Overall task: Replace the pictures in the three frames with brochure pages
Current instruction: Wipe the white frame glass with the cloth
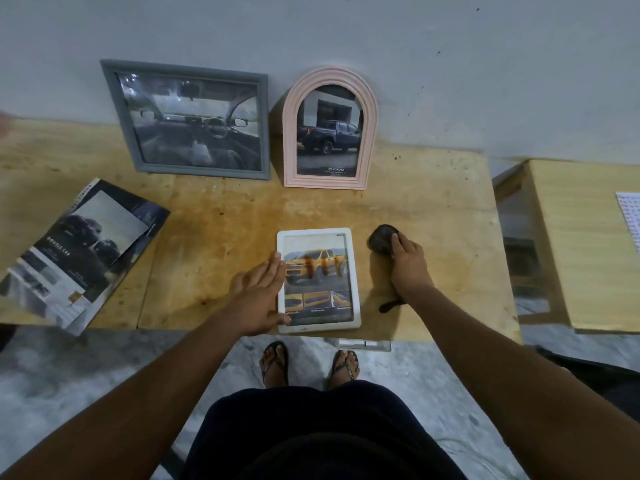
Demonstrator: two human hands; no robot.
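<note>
white frame (318,326): laid flat on the desk (225,216) near the front edge, right in front of the person. A brochure page with a yellow pickup up top and three small yellow shots below can be seen in it, with some glare on the glass.
left hand (263,299): held flat with straight fingers, pressed against the left border of the white frame, thumb down by the lower left corner.
right hand (408,265): fingers are curled over a dark rounded object (379,240) just right of the white frame. What that object is can't be made out.
grey frame (207,171): rectangular, leaned on the wall at the back left, filled with a greyish car interior shot (dashboard, steering wheel).
pink frame (329,76): arched top, stood just right of the grey one. A dark pickup page with a Toyota logo at the bottom is shown in it.
brochure (79,251): left open on the left side of the desk, well apart from the white frame, with its near corner hung over the edge.
</note>
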